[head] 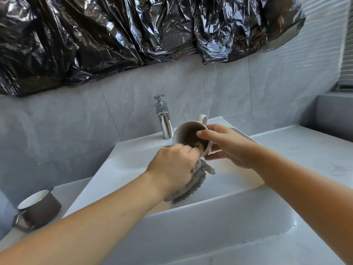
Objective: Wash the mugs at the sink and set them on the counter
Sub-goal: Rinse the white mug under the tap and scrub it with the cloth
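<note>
**Grey cloth inside a pale mug over the basin**

Grey, shaggy dishcloth (191,180) is bunched in the left hand (172,165), whose curled fingers push one end of it into the mouth of a cream ceramic mug (188,133); the rest of the cloth hangs down into the white rectangular sink (133,163). The right hand (227,146) grips the mug from the side, thumb over the rim and fingers under its body, holding it tilted above the basin with its handle pointing away. Just behind the mug stands a chrome tap (163,117). On the counter (305,148) left of the sink sits a brown mug with a white inside (37,209), upright. Crinkled black plastic sheeting (133,35) covers the upper part of the grey tiled wall (76,115).
</note>
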The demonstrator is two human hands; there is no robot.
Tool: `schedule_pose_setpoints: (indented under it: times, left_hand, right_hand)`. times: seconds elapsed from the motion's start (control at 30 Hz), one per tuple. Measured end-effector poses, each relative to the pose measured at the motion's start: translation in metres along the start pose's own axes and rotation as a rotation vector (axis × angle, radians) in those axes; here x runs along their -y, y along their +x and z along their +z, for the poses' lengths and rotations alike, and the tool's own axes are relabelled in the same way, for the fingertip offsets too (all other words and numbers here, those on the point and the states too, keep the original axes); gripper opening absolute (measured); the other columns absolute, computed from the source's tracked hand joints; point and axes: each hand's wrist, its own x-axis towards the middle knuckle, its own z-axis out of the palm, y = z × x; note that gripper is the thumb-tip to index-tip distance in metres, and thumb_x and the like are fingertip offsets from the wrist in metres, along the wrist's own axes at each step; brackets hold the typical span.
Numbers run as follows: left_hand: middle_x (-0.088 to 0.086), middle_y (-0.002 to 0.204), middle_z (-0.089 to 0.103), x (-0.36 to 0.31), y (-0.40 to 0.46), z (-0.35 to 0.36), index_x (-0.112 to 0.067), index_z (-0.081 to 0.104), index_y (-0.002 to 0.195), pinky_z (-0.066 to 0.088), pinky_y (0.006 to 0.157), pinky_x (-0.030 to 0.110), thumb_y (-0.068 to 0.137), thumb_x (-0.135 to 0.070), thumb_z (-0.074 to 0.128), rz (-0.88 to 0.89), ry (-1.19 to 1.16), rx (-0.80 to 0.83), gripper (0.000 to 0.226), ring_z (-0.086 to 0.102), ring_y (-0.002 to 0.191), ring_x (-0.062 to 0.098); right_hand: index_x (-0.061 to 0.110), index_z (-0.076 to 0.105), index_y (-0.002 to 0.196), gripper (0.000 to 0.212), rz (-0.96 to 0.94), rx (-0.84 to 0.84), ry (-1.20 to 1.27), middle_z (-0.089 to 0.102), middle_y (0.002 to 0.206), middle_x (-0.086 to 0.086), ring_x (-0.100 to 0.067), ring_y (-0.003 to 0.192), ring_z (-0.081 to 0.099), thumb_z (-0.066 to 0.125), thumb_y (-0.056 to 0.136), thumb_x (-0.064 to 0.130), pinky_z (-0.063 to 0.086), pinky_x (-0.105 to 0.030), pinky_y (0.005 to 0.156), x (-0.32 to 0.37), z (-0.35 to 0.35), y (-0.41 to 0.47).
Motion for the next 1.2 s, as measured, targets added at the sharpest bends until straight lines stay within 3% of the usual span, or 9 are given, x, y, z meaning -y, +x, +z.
schedule_pose_setpoints:
  times: [0.13, 0.33, 0.47, 0.53, 0.67, 0.8, 0.9, 1.07, 1.2]
  left_hand:
    - [-0.007, 0.095, 0.064, -0.004, 0.014, -0.006, -0.027, 0.05, 0.097, 0.041, 0.063, 0.031, 0.087, -0.033, 0.058, -0.148, -0.224, 0.341, 0.014, 0.059, 0.087, 0.022]
    - [-0.013, 0.079, 0.054, -0.006, 0.019, 0.001, -0.032, 0.049, 0.09, 0.035, 0.056, 0.03, 0.083, -0.044, 0.058, -0.16, -0.292, 0.573, 0.017, 0.051, 0.077, 0.017]
    - [-0.007, 0.073, 0.053, 0.012, 0.013, -0.011, -0.026, 0.042, 0.075, 0.03, 0.052, 0.031, 0.08, -0.041, 0.056, 0.004, -0.129, 0.496, 0.021, 0.053, 0.07, 0.021]
    - [-0.007, 0.088, 0.057, 0.023, 0.008, -0.021, -0.029, 0.047, 0.089, 0.037, 0.055, 0.032, 0.082, -0.038, 0.054, 0.136, -0.01, 0.49, 0.013, 0.056, 0.081, 0.022]
    - [-0.007, 0.123, 0.055, 0.02, 0.006, -0.026, -0.03, 0.049, 0.126, 0.035, 0.064, 0.032, 0.088, -0.028, 0.056, 0.239, 0.219, 0.545, 0.039, 0.052, 0.114, 0.018]
    - [0.001, 0.098, 0.068, 0.008, 0.001, -0.001, -0.02, 0.063, 0.112, 0.031, 0.054, 0.029, 0.08, -0.015, 0.062, 0.301, 0.243, 0.4, 0.032, 0.066, 0.089, 0.023]
    - [0.002, 0.067, 0.065, 0.009, -0.001, 0.008, -0.015, 0.067, 0.086, 0.026, 0.047, 0.025, 0.062, -0.016, 0.074, 0.21, 0.169, 0.217, 0.025, 0.063, 0.058, 0.026]
    - [-0.002, 0.106, 0.066, 0.002, 0.011, 0.008, -0.022, 0.053, 0.112, 0.047, 0.069, 0.037, 0.092, -0.032, 0.051, -0.046, 0.015, 0.31, 0.022, 0.062, 0.097, 0.026]
    - [-0.008, 0.105, 0.065, 0.002, 0.021, 0.011, -0.029, 0.049, 0.111, 0.052, 0.074, 0.037, 0.087, -0.045, 0.054, -0.08, -0.15, 0.514, 0.03, 0.06, 0.093, 0.022]
  right_hand:
    - [0.022, 0.067, 0.119, 0.033, -0.04, -0.069, -0.136, 0.072, 0.109, -0.005, -0.022, 0.098, 0.07, 0.065, 0.091, 0.039, 0.06, -0.044, 0.081, 0.001, 0.0, -0.003]
    - [0.02, 0.074, 0.105, 0.026, -0.024, -0.073, -0.24, 0.074, 0.101, -0.011, -0.028, 0.098, 0.069, 0.067, 0.088, 0.038, 0.061, -0.041, 0.071, 0.0, 0.002, -0.007]
    - [0.019, 0.075, 0.102, 0.024, 0.007, -0.074, -0.239, 0.075, 0.099, -0.009, -0.027, 0.096, 0.07, 0.063, 0.09, 0.036, 0.061, -0.038, 0.069, -0.002, -0.001, -0.006]
    - [0.02, 0.075, 0.101, 0.024, 0.013, -0.072, -0.242, 0.076, 0.097, -0.007, -0.025, 0.094, 0.071, 0.062, 0.09, 0.036, 0.061, -0.036, 0.069, -0.002, -0.001, -0.006]
    - [0.019, 0.076, 0.104, 0.025, 0.028, 0.009, -0.203, 0.075, 0.099, -0.008, -0.019, 0.089, 0.07, 0.061, 0.092, 0.035, 0.06, -0.037, 0.07, -0.002, 0.005, -0.006]
    - [0.016, 0.071, 0.11, 0.038, 0.029, 0.014, -0.188, 0.073, 0.106, -0.012, -0.022, 0.095, 0.07, 0.069, 0.087, 0.046, 0.061, -0.041, 0.075, -0.003, 0.007, -0.005]
    - [0.004, 0.064, 0.12, 0.061, 0.04, 0.03, -0.073, 0.068, 0.115, -0.022, -0.033, 0.105, 0.068, 0.073, 0.083, 0.052, 0.06, -0.045, 0.086, -0.001, 0.002, -0.002]
    - [0.002, 0.066, 0.115, 0.044, 0.001, -0.006, -0.108, 0.062, 0.121, -0.027, -0.031, 0.098, 0.066, 0.067, 0.09, 0.039, 0.061, -0.046, 0.083, -0.001, 0.003, 0.001]
    - [0.006, 0.062, 0.126, 0.063, 0.025, -0.105, -0.236, 0.066, 0.111, -0.012, -0.023, 0.09, 0.07, 0.074, 0.08, 0.048, 0.063, -0.036, 0.065, -0.008, 0.0, 0.005]
